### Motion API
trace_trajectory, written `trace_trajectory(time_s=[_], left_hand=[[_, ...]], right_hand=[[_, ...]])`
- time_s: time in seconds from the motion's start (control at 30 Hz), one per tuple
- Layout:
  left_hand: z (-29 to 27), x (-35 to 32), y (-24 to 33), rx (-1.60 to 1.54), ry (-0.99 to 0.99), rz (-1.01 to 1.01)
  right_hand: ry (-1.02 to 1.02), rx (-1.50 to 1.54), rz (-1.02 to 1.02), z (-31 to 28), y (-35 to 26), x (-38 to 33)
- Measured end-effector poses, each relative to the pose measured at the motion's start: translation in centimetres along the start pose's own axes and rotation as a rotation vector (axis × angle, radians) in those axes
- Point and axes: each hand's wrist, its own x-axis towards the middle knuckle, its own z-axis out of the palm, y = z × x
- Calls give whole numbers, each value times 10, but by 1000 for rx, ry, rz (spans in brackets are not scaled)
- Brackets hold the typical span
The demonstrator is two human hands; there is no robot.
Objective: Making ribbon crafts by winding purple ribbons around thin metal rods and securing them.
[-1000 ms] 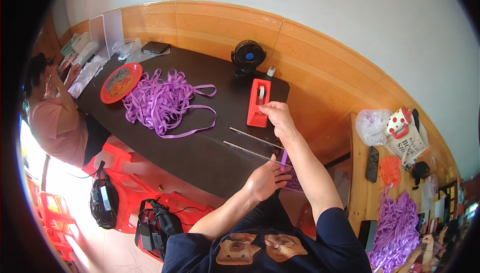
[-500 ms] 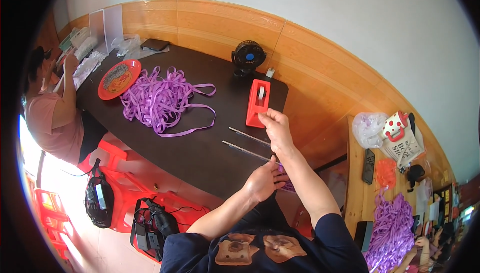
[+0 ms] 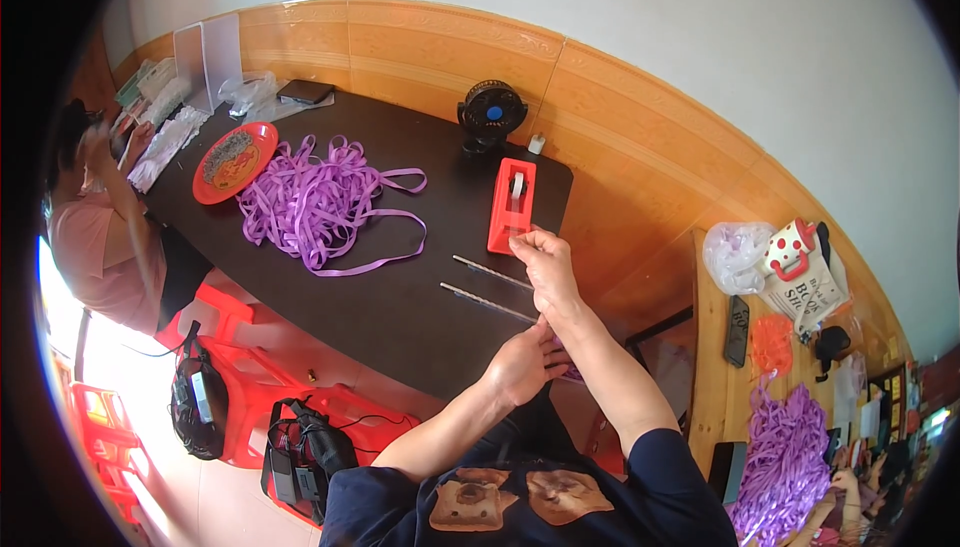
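A red tape dispenser (image 3: 510, 209) with a roll of tape (image 3: 518, 186) lies near the table's right end. Closed in a pinch, my right hand (image 3: 548, 272) is at the dispenser's near end, where the tape comes out; the strip itself is hard to see. My left hand (image 3: 522, 365) is lower, by the table edge, its thumb and forefinger together close under my right wrist. Purple ribbon (image 3: 572, 372) shows beside those fingers, partly hidden by my forearm. Two thin patterned rods (image 3: 485, 301) lie nearly parallel on the table, their right ends behind my hands.
A loose heap of purple ribbon (image 3: 310, 202) covers the table's middle, beside a red plate (image 3: 207, 187) of small pieces. Behind stands a black fan (image 3: 492, 115). A co-worker (image 3: 105, 247) sits at the left. Bags rest on red stools (image 3: 240, 427); more ribbon (image 3: 785, 447) lies at right.
The view has shifted slightly. My hands keep nearly the same places, the right still pinching at the dispenser's end. At the left, the co-worker's arm has moved.
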Motion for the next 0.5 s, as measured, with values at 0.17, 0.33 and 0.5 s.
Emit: trace_trajectory(time_s=[0.17,0.33,0.5], left_hand=[[-1,-1,0,6,12,12],[-2,-3,-3,-15,22,-5],[-7,3,-5,14,1,-18]], right_hand=[[49,-195,-129,5,-5,-8],[27,-357,-264,-6,7,0],[-99,-728,-292,-41,15,-2]])
